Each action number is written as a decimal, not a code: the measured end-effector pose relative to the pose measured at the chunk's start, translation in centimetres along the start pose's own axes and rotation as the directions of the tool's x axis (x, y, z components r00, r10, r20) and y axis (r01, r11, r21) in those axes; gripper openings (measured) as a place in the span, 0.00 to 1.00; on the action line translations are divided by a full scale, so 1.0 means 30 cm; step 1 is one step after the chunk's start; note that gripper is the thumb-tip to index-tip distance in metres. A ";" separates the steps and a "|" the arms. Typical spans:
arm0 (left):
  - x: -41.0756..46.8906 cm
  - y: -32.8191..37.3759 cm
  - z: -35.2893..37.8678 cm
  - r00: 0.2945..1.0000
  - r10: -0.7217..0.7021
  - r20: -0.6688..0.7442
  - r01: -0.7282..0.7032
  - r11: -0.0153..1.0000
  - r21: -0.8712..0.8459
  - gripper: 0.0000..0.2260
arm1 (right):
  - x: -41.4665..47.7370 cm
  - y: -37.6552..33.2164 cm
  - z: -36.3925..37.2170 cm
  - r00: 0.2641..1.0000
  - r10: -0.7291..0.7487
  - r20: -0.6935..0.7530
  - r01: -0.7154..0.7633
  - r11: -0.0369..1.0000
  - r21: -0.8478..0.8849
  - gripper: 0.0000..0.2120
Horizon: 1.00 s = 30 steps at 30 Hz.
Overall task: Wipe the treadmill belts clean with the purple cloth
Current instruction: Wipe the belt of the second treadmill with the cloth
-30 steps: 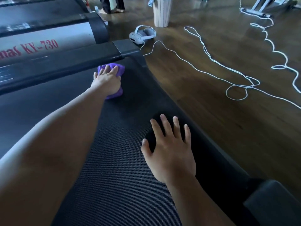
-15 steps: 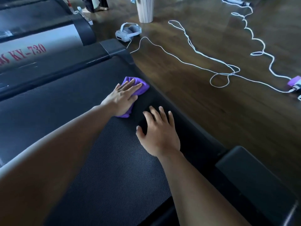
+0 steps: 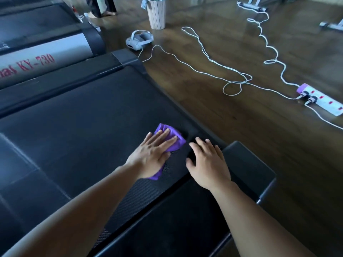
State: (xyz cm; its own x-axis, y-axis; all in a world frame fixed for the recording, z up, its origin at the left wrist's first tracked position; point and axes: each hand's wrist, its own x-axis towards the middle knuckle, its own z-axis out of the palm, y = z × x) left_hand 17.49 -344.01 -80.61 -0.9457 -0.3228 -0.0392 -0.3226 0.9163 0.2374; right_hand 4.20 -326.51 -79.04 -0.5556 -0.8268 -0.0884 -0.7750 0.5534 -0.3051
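The black textured treadmill belt fills the left and middle of the head view. My left hand presses flat on the purple cloth, which lies bunched on the belt near its right edge and shows past my fingertips and below my palm. Just to the right, my right hand rests flat with fingers spread on the belt edge and the black side rail, holding nothing.
A black end cap sits beside my right hand. A second treadmill marked KY-730 lies at the left. On the wooden floor are a white headset, looping white cables, a power strip, a striped bin and someone's feet.
My left hand has dragged the purple cloth along the belt's right edge toward me. My right hand has shifted back to the corner by the end cap. The view has tilted toward the belt's near end.
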 end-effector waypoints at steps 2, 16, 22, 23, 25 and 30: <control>-0.112 0.015 0.009 0.998 0.050 0.036 -0.051 0.998 0.028 0.25 | -0.061 0.030 0.000 0.998 0.041 -0.049 -0.042 0.999 -0.032 0.27; 0.115 -0.170 -0.029 0.941 -0.320 -0.113 0.311 0.946 -0.091 0.24 | -0.110 0.047 0.037 0.981 0.091 -0.169 -0.105 0.992 -0.071 0.29; 0.231 0.069 0.003 0.971 -0.221 -0.091 0.214 0.973 -0.088 0.25 | -0.112 0.058 0.032 0.986 0.073 -0.153 -0.086 0.993 -0.076 0.27; 0.209 0.125 0.020 0.981 -0.175 -0.090 0.167 0.982 -0.085 0.25 | -0.112 0.057 0.032 0.984 0.077 -0.160 -0.090 0.993 -0.072 0.27; 0.129 0.209 0.050 0.991 -0.107 -0.084 0.100 0.991 -0.084 0.25 | -0.111 0.054 0.031 0.982 0.084 -0.172 -0.096 0.993 -0.061 0.27; -0.153 0.160 0.066 0.978 -0.175 -0.110 0.165 0.982 -0.091 0.26 | -0.110 0.053 0.029 0.983 0.095 -0.157 -0.107 0.992 -0.066 0.27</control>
State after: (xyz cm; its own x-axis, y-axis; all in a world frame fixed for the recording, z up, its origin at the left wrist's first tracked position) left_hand 20.19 -337.66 -81.23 -0.8643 -0.5023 0.0271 -0.4695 0.8248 0.3151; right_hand 5.05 -322.99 -80.05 -0.6670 -0.7443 0.0325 -0.7296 0.6438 -0.2306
